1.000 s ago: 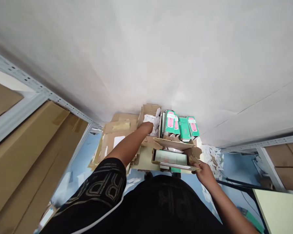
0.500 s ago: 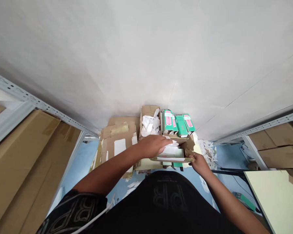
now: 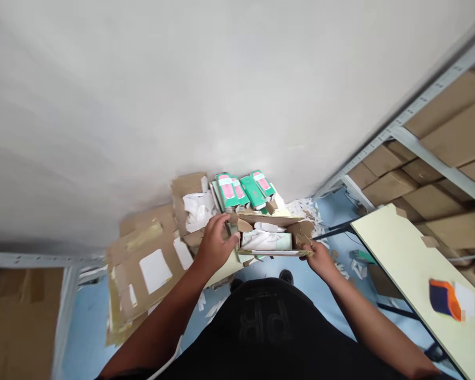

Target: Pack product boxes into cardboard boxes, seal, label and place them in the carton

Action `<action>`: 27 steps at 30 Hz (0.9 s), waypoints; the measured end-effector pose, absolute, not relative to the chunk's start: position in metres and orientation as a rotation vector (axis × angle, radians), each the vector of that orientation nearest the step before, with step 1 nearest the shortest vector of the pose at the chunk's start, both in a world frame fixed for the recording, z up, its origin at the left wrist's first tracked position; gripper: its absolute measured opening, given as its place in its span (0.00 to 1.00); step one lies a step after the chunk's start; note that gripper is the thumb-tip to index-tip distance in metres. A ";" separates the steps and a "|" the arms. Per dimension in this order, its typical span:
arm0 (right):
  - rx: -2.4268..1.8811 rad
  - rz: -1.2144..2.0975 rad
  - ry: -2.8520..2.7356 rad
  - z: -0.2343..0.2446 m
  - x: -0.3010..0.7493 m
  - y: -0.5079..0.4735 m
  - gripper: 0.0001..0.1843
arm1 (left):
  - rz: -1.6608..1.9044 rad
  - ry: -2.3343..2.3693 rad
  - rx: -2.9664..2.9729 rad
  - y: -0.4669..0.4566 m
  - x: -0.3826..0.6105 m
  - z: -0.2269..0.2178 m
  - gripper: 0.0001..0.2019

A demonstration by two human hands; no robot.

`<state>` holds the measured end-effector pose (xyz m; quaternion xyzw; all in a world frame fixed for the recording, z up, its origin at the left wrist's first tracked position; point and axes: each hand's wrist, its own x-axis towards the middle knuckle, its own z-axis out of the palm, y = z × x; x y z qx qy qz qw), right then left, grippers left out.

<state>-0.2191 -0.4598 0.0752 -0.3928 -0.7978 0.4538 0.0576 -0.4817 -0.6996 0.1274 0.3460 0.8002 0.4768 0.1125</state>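
Note:
An open cardboard box is held in front of my body, its flaps up. Inside lie crumpled white paper and a pale green carton. My right hand grips the box's right near corner, thumb over the edge. At the left end is my left hand, thumb and fingers apart, its thumb tip right by the box wall; whether it touches is unclear. Beyond the box stand several green cartons with pink panels. Left of them is another open cardboard box with white paper scraps.
Flattened cardboard lies stacked at the left. Paper scraps litter the blue floor. A cream table stands at the right with an orange and navy item on it. Shelving full of cardboard boxes rises behind it.
My left hand has come out of the box's paper and moved left to its end. My right hand keeps its grip. The view has swung to the right, showing more of the table.

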 end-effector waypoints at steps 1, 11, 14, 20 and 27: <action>-1.209 1.347 -2.389 0.075 -0.207 -0.455 0.16 | 1.414 2.238 0.885 -0.686 -0.474 0.119 0.26; -1.379 1.488 -2.053 0.057 -0.040 -0.370 0.23 | 1.122 1.746 0.753 -0.495 -0.350 0.092 0.27; -1.434 1.563 -1.954 0.051 0.022 -0.331 0.25 | 1.040 1.762 0.862 -0.431 -0.297 0.084 0.28; -1.731 1.400 -1.698 0.040 0.122 -0.264 0.22 | 0.892 1.511 1.035 -0.314 -0.195 0.075 0.35; -1.867 1.422 -1.232 0.032 0.186 -0.207 0.17 | 0.770 1.502 1.226 -0.200 -0.134 0.071 0.31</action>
